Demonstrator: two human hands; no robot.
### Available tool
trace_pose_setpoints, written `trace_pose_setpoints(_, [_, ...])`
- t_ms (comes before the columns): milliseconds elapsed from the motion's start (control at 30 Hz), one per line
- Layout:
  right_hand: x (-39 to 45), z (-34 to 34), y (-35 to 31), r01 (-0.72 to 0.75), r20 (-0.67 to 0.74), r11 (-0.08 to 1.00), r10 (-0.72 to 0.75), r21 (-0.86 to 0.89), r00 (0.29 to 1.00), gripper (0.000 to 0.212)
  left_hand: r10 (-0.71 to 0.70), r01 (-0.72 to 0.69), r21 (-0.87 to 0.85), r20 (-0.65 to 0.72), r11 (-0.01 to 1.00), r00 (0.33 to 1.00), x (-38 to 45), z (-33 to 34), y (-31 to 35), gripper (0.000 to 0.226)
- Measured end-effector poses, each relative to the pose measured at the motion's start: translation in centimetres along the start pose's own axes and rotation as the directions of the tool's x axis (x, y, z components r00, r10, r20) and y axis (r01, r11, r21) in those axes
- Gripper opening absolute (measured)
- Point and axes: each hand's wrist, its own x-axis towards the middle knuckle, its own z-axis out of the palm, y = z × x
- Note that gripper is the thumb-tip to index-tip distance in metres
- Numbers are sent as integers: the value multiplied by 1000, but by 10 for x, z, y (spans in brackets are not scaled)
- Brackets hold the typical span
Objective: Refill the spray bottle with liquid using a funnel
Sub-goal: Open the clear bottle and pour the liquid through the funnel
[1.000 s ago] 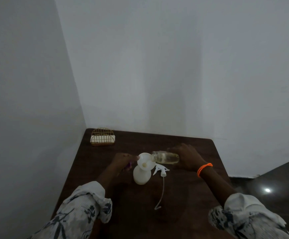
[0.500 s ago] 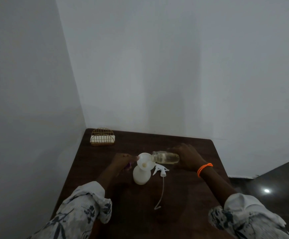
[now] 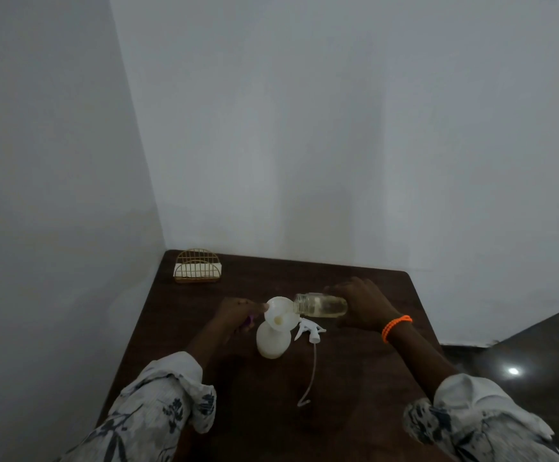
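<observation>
A white spray bottle (image 3: 272,341) stands upright on the dark wooden table (image 3: 355,378) with a white funnel (image 3: 280,313) set in its neck. My left hand (image 3: 238,311) pinches the funnel's left rim. My right hand (image 3: 363,305) grips a clear glass bottle (image 3: 321,305) tipped on its side, its mouth over the funnel's right edge. Pale yellowish liquid lies along the glass bottle's lower side and in the funnel. The white trigger sprayer head (image 3: 310,329) lies on the table just right of the spray bottle, its thin tube trailing towards me.
A gold wire holder (image 3: 198,265) with white contents stands at the table's far left corner. White walls close in behind and on the left. A small purple object (image 3: 249,320) shows under my left hand. The table's right edge drops to a dark floor.
</observation>
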Motion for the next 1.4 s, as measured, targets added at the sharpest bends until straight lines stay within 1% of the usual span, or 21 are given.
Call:
trace_pose_setpoints(267, [0, 1, 1, -4, -13, 1000, 4, 0, 1000, 84, -5, 5, -16, -4, 1000, 1000, -1, 0, 0, 34])
trace_pose_setpoints(767, [2, 1, 0, 1, -36, 999, -3, -39, 999, 79, 8, -8, 5, 2, 1000, 1000, -3, -1, 1, 29])
trace_pose_setpoints(1000, [3, 0, 0, -5, -8, 999, 5, -50, 1000, 80, 7, -7, -2, 9, 1000, 1000, -1, -1, 0, 31])
trace_pose_setpoints(1400, [7, 3, -1, 3, -4, 998, -3, -69, 1000, 81, 6, -6, 5, 17, 1000, 1000, -3, -3, 0, 34])
